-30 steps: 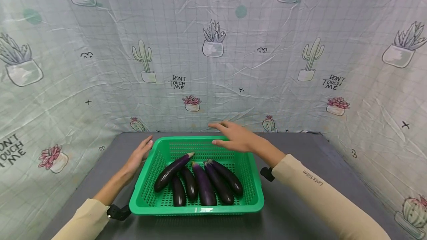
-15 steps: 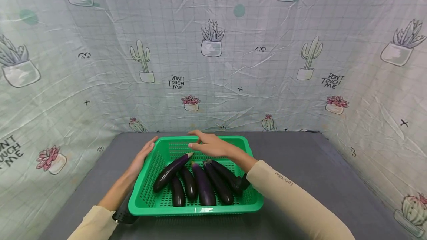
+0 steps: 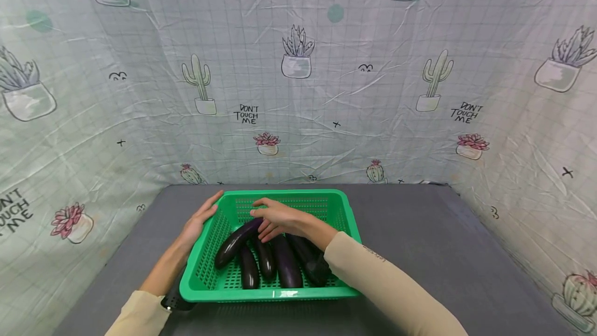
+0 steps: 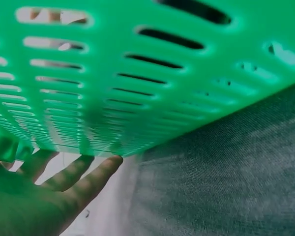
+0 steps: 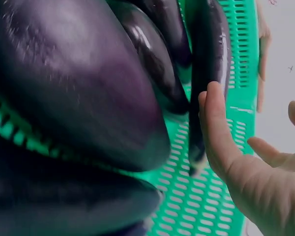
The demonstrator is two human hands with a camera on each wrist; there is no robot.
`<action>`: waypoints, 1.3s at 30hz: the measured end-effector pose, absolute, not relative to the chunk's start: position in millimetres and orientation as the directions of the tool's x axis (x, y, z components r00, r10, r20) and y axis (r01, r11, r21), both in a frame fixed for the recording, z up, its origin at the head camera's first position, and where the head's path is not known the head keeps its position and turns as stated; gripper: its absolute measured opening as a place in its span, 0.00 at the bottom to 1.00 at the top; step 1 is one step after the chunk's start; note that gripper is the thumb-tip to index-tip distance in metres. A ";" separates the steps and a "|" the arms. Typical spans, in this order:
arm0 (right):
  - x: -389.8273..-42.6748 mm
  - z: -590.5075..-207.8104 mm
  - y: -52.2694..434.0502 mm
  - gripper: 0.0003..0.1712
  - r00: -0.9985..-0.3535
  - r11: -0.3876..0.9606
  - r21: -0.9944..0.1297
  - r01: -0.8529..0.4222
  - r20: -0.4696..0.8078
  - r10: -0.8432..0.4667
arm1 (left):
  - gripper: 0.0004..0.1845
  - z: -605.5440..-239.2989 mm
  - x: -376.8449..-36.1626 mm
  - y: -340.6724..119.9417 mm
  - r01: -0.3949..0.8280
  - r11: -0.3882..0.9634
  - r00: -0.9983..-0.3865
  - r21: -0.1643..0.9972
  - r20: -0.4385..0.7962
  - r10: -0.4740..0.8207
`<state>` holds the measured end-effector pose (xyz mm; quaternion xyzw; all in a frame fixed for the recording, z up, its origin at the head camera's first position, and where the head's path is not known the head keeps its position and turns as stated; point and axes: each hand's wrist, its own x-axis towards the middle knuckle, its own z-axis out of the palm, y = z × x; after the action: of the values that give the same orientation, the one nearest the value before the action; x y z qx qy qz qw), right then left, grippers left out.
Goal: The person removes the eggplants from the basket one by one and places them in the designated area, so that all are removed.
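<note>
Your right hand point(image 3: 280, 219) has moved down and leftward into the green basket point(image 3: 326, 293) over the last second. Its fingers are extended and spread, not closed round anything. The leftmost eggplant point(image 3: 235, 245) lies at these fingertips; contact cannot be confirmed. Your left hand point(image 3: 192, 227) stays straight-fingered along the basket's outer left wall. Judgement: this eggplant is now within the right fingers' grasp.
</note>
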<state>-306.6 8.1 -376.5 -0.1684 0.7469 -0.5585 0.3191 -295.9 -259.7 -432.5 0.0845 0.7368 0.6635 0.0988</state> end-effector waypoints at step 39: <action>-318.8 -402.2 -7.9 0.25 -0.800 0.132 -0.987 -0.088 -0.008 -0.600 | 0.34 -437.0 -297.4 -262.5 -0.034 -0.011 -0.948 0.999 -0.029 0.318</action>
<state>-318.8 -7.9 -402.2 -0.2381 0.7229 -0.6144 0.2082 -297.4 -262.5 -437.0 0.1025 0.6920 0.7035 0.1251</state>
